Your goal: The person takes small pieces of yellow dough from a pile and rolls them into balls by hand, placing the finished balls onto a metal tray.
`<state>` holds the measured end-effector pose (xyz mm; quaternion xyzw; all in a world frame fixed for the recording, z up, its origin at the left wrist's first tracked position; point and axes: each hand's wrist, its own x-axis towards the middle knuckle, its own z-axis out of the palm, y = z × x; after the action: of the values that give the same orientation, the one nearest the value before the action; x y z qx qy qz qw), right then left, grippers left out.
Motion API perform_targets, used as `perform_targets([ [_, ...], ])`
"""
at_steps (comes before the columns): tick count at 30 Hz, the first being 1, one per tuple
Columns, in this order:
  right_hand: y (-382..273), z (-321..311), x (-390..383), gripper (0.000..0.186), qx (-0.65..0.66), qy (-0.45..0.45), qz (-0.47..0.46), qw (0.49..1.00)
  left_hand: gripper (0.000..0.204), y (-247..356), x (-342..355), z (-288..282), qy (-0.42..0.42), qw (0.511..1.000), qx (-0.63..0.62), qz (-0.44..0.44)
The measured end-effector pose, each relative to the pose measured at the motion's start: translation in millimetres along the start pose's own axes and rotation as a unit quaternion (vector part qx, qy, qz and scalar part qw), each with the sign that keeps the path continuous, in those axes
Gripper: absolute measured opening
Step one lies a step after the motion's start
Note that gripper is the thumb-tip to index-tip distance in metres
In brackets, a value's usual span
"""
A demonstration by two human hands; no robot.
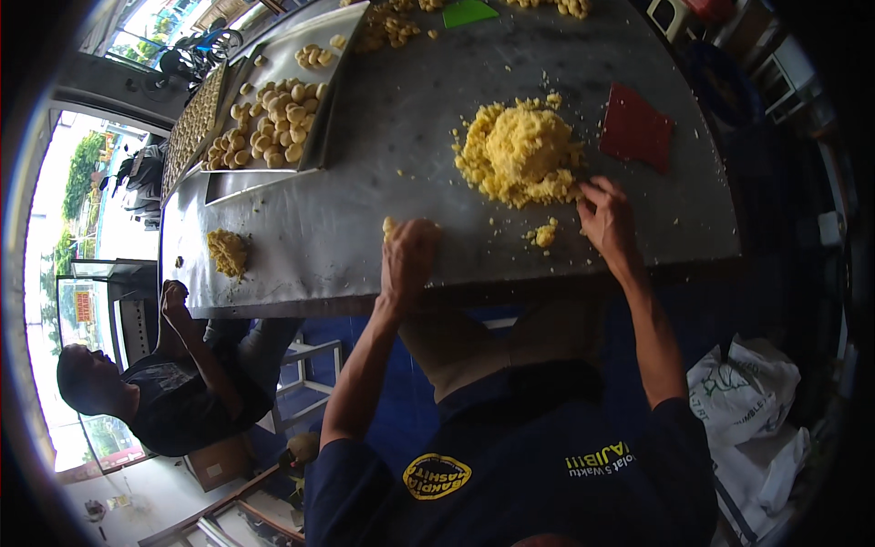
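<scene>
My left hand point(407, 248) is closed on a pale yellow lump point(388, 224) near the front edge of the metal table point(355, 182), its fingers curled over it. At the right lower edge of a large crumbly yellow mound point(515, 141), my right hand point(603, 214) pinches some of the mixture between curled fingertips. A small clump of the same stuff point(545, 234) lies between my hands, with loose crumbs around it. A red flat scraper point(635, 128) rests to the right of the mound.
Trays of round pale pieces point(286, 122) occupy the back left, with a small yellow heap point(226, 251) nearer the edge. A green sheet point(468, 13) lies at the back. A co-worker point(164, 392) in dark clothes is at the left. White sacks point(743, 392) stand at lower right.
</scene>
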<state>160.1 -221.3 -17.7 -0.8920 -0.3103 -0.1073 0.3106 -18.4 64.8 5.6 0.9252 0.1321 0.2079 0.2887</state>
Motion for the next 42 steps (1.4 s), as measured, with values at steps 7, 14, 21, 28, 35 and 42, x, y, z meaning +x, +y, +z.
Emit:
perform_targets([
  [7,-5,-23,20,0.038,0.023,-0.048,0.034,0.998,0.02,-3,9,-25,-0.111,0.988,-0.028,-0.107],
  [14,-23,4,-17,0.04,-0.137,0.052,-0.006,0.989,0.031,20,-20,7,-0.003,0.968,0.23,0.102],
  [21,-5,-4,-3,0.032,-0.003,0.007,0.059,0.998,0.025,3,59,35,0.043,0.962,0.25,0.105],
  [28,-20,-39,-3,0.036,0.006,-0.076,0.06,0.995,0.023,-16,78,48,0.007,0.97,0.197,0.145],
  [35,-65,-23,-56,0.035,-0.112,-0.063,0.008,0.992,0.017,-23,82,45,0.035,0.96,0.218,0.173],
  [42,-80,-36,-50,0.025,0.058,-0.098,-0.049,0.992,0.016,-2,49,58,0.057,0.931,0.331,0.143],
])
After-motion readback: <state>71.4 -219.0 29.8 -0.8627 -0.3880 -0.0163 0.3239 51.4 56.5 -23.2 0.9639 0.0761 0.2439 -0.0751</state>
